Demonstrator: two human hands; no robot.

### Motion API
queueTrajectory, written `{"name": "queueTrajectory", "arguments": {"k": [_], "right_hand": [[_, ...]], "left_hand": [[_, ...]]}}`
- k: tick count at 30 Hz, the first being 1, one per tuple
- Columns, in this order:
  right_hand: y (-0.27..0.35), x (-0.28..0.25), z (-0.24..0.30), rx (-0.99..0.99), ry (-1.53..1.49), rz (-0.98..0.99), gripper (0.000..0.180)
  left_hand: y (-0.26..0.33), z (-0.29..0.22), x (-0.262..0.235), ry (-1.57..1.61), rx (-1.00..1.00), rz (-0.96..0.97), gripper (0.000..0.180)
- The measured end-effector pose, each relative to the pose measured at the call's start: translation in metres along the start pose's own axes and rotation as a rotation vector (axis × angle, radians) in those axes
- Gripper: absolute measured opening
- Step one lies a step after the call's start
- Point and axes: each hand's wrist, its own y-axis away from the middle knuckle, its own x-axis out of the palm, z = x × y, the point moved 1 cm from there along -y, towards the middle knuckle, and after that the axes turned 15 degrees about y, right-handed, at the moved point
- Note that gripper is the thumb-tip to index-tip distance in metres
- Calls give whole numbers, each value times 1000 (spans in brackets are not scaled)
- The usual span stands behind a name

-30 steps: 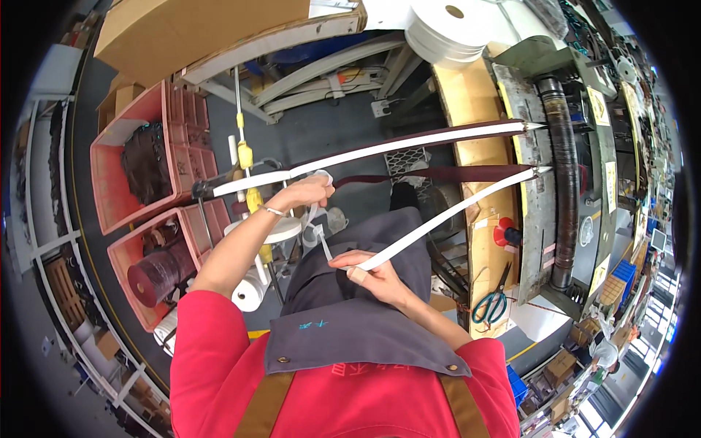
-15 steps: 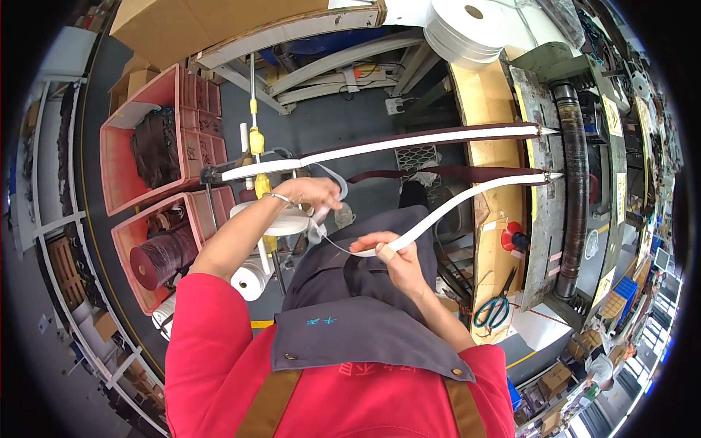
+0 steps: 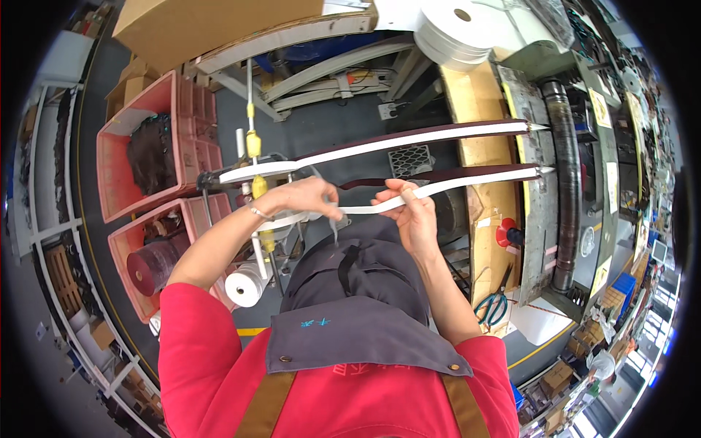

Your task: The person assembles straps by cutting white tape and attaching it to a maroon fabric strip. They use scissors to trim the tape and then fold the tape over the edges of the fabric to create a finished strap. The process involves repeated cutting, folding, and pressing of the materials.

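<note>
A white strip point(image 3: 475, 179) runs from a metal tip on the machine at the right to my hands, with a dark maroon band along it. My right hand point(image 3: 415, 215) pinches this strip between thumb and fingers. Just left of it, my left hand point(image 3: 310, 197) closes round the strip's left part, with a thin pale piece point(image 3: 334, 231) dangling under its fingertips. Exactly how the strip sits in the left fingers is hidden. Farther away, a second white strip point(image 3: 409, 139) stretches from another metal tip to a rod stand point(image 3: 259, 186) with yellow wrappings.
Pink crates point(image 3: 109, 182) with dark material and a maroon roll point(image 3: 150, 270) stand at the left. A white roll point(image 3: 244, 286) is below the stand. Teal-handled scissors point(image 3: 493, 305) lie on the wooden ledge by the machine's dark roller point(image 3: 566, 182). Large white rolls point(image 3: 453, 36) sit at the back.
My right hand has moved up and away from my body, straightening the sagging near strip. My left hand has turned its fingers down onto the strip's left part.
</note>
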Motion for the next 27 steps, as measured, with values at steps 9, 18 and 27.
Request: {"name": "queueTrajectory", "arguments": {"k": [9,18,27], "right_hand": [[4,13,2,-27,9,100,29],[-4,-11,-15,-26,-185,-124,26],[-19,-15,-39,109,-247,-157,22]], "left_hand": [[22,2,-2,87,109,-45,23],[34,-14,2,-444,349,-318,27],[50,-5,-1,494,359,-599,21]]}}
